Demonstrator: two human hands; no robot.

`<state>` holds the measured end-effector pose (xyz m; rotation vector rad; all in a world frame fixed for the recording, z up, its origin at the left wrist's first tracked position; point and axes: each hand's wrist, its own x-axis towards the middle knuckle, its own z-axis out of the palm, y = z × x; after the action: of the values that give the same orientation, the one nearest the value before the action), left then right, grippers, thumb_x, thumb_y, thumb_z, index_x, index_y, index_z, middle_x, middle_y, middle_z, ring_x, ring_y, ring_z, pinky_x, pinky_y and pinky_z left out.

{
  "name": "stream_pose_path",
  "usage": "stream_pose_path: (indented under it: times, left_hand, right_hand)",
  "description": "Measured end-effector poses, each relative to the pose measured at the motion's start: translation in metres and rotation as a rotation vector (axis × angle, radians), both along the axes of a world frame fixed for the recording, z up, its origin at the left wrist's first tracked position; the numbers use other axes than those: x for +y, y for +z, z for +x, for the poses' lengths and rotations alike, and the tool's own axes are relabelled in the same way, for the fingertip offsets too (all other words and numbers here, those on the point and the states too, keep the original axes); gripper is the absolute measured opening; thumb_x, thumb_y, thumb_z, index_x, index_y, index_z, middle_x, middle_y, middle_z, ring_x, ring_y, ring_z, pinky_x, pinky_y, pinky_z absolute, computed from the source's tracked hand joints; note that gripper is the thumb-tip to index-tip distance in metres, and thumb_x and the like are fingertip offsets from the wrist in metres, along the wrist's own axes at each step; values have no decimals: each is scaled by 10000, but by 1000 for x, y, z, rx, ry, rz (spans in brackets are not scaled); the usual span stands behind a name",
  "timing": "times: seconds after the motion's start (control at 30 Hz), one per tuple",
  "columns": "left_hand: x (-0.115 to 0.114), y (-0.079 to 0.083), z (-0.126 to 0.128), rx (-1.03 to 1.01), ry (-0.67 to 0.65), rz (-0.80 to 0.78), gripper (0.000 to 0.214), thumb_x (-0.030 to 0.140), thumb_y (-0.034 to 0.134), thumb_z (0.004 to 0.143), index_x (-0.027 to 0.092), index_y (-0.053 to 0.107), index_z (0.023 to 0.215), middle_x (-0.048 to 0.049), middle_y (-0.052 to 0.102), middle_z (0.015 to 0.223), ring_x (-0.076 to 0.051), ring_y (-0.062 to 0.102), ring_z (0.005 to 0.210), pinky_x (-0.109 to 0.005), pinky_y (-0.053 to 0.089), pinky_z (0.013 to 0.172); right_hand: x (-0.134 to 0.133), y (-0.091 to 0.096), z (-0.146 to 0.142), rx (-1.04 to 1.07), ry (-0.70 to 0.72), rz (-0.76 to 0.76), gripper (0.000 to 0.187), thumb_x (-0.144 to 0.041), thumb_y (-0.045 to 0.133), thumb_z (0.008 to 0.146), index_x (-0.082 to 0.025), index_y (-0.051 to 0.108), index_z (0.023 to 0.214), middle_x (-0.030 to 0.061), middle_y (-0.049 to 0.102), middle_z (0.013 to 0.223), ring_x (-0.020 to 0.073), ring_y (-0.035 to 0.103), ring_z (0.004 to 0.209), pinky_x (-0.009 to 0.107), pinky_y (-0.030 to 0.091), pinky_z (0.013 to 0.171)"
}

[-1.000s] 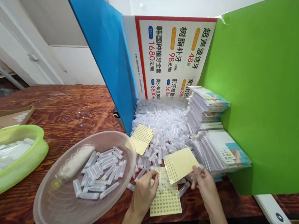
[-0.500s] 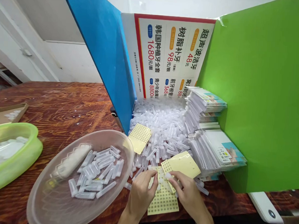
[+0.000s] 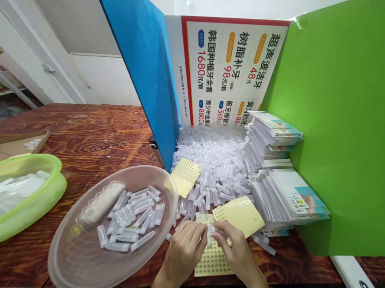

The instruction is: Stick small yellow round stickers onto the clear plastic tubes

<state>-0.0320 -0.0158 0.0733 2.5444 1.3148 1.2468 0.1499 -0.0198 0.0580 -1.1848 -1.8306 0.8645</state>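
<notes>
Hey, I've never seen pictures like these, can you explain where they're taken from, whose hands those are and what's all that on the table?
There's no machine here: a person works bare-handed, and every picture comes from one camera on their head, looking forward and down.

The right hand seems to pinch a small whitish piece, probably a tube. The fingertips of the left hand are right at it; whether they grip it too, I can't tell. Below are yellow sheets with rows of dots.

On the wooden table, a large pile of clear tubes and stacked cards sit between upright blue and green panels. More tubes lie in the pinkish bowl.
</notes>
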Motion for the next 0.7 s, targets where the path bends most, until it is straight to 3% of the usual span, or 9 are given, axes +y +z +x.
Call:
stream_pose_path:
  times: [0.7]
  left_hand:
    - [3,-3,1,55,-46,-40,118,98,501,962,168,596,965,-38,673,783,-193,653,747,-336,532,720]
  right_hand:
    - [3,-1,3,-1,12,-8,187,-291,483,1014,-204,629,1093,61,701,976,199,672,883,279,521,777]
